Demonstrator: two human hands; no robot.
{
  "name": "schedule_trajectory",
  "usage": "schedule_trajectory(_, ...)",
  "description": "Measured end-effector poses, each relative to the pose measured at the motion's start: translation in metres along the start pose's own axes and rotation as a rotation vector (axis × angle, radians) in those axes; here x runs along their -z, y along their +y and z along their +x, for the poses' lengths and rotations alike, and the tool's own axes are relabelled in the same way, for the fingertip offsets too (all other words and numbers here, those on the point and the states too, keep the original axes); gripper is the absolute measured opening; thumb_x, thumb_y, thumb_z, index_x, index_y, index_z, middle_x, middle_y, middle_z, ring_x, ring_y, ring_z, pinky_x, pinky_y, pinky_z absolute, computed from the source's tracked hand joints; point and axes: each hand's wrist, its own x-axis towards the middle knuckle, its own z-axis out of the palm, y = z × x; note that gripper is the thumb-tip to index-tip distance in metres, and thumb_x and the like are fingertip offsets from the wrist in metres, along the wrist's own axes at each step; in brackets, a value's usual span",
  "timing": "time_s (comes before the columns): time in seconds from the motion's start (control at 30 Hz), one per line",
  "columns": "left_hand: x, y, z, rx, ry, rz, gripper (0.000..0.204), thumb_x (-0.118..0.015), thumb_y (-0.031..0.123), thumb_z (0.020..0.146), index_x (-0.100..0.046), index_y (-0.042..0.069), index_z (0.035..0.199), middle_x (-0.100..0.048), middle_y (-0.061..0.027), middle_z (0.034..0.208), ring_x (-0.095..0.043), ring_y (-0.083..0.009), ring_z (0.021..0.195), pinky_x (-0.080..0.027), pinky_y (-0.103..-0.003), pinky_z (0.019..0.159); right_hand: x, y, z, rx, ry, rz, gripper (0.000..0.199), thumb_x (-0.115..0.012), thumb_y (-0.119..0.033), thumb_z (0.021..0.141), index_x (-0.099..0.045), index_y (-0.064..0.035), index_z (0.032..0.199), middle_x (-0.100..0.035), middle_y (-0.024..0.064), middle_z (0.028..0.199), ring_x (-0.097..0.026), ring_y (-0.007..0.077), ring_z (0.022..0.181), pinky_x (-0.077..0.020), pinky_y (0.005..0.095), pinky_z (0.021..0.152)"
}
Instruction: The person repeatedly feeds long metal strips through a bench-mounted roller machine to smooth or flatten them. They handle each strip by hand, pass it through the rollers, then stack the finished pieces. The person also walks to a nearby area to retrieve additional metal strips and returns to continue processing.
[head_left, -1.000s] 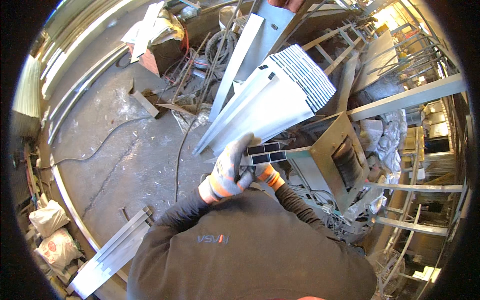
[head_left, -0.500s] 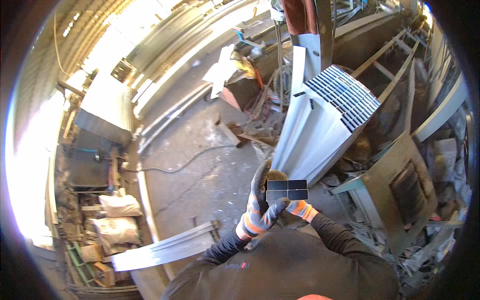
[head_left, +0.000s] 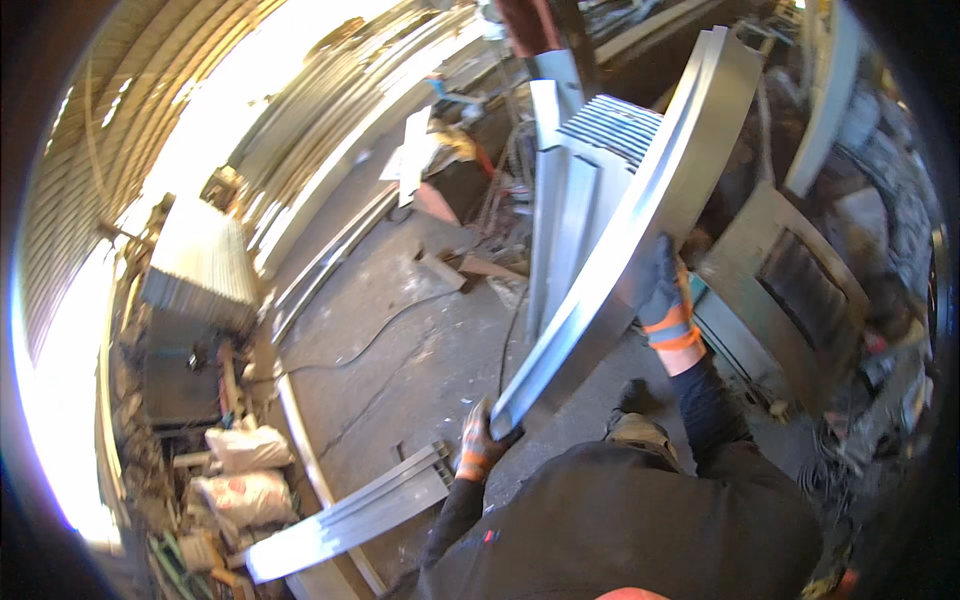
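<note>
A long, bright metal channel (head_left: 640, 225) slants up and away from me to the right, in both my hands. My left hand (head_left: 477, 440), in a grey and orange glove, grips its near lower end. Farther up, my right hand (head_left: 667, 302), in a matching glove, supports its right side; the fingers run along the metal and are partly hidden. Behind the channel stands a stack of similar metal profiles (head_left: 612, 132), partly covered by it. Two pieces (head_left: 562, 235) lean at the left of that stack.
Another metal profile (head_left: 350, 512) lies on the floor at the near left, by white sacks (head_left: 248, 448). A dark cable (head_left: 385, 330) curves across the floor. A boxy panel (head_left: 790, 290) stands close to my right arm. Corrugated sheets (head_left: 205, 250) are piled at the left.
My hands were close together at a dark rectangular thing before me. Now they are apart on the long channel, the right one farther forward. The view has shifted somewhat.
</note>
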Motion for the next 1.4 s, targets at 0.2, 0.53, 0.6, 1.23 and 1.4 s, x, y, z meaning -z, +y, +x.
schedule_trajectory(0.2,-0.008,-0.017,-0.180,0.180,-0.375,-0.310,0.085,-0.097,0.052,0.080,-0.067,0.001,0.141,-0.078,-0.0259,0.126,-0.077,-0.0373,0.120,-0.061,-0.045,0.101,0.088,-0.141,-0.071,-0.232,-0.209,0.436,0.048,-0.055,-0.039,0.120,-0.060,-0.0099,0.158,-0.069,0.0043,0.149,-0.064,0.0191,0.136,-0.0495,0.0361,0.120)
schedule_trajectory(0.53,-0.140,0.030,-0.217,0.207,-0.587,-0.192,0.065,-0.090,0.046,0.088,-0.067,0.010,0.136,-0.081,-0.0179,0.115,-0.079,-0.0376,0.108,-0.061,-0.047,0.092,0.268,-0.072,-0.175,-0.173,0.343,0.177,0.045,-0.073,-0.025,0.111,-0.063,-0.0115,0.152,-0.072,-0.0003,0.132,-0.069,0.0126,0.120,-0.0589,0.0311,0.100)
schedule_trajectory(0.6,-0.142,0.046,-0.209,0.078,-0.558,-0.238,0.062,-0.089,0.045,0.090,-0.067,0.009,0.136,-0.080,-0.0189,0.118,-0.078,-0.0378,0.110,-0.061,-0.047,0.094,0.293,-0.025,-0.207,-0.025,0.443,-0.434,0.062,-0.081,-0.016,0.103,-0.055,-0.0095,0.159,-0.072,0.0036,0.130,-0.070,0.0154,0.116,-0.0605,0.0327,0.097)
schedule_trajectory(1.23,-0.401,0.331,0.008,0.532,-1.276,-0.776,0.082,-0.048,0.075,0.111,-0.076,-0.001,0.127,-0.078,-0.0143,0.088,-0.074,-0.0245,0.071,-0.058,-0.040,0.062,0.573,-0.170,0.065,0.212,0.642,-2.033,0.078,-0.067,-0.026,0.099,-0.044,0.0011,0.169,-0.051,0.0338,0.165,-0.059,0.0503,0.143,-0.0495,0.0621,0.116)
schedule_trajectory(1.4,-0.504,0.477,0.076,0.719,-1.538,-1.090,0.088,-0.042,0.077,0.111,-0.071,-0.003,0.130,-0.068,-0.0084,0.077,-0.063,-0.0245,0.060,-0.054,-0.037,0.058,0.676,-0.219,0.216,-0.207,0.451,-1.938,0.056,-0.049,-0.022,0.107,-0.060,-0.0089,0.161,-0.047,0.0226,0.174,-0.043,0.0456,0.161,-0.0384,0.0547,0.131)
